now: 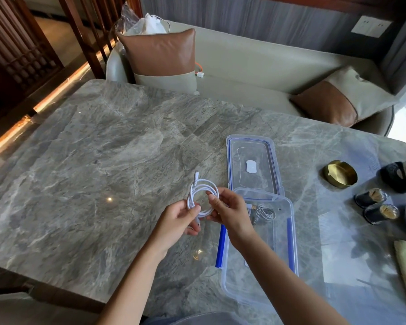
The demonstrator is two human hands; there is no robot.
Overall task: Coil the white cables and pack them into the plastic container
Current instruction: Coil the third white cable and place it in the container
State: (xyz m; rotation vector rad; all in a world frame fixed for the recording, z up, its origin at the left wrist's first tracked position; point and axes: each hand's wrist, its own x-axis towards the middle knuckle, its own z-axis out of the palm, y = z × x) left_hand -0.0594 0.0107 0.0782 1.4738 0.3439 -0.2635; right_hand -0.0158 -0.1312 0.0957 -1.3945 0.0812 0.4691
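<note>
The plastic container lies open. Just left of its far end, both hands hold the white cable as a loose coil above the table. Nothing binds the loops, so I judge that easing either pinch on the way to the container would let them spring apart, or let the free plug snag the container's rim. The left hand pinches the coil's near side with curled fingers. The right hand, nearer the container, grips the other side, thumb raised. A second coil lies inside the container's far end.

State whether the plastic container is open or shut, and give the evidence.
Open. The plastic container has no lid on it: the lid lies flat on the table beyond it, and a coiled cable shows uncovered inside.
</note>
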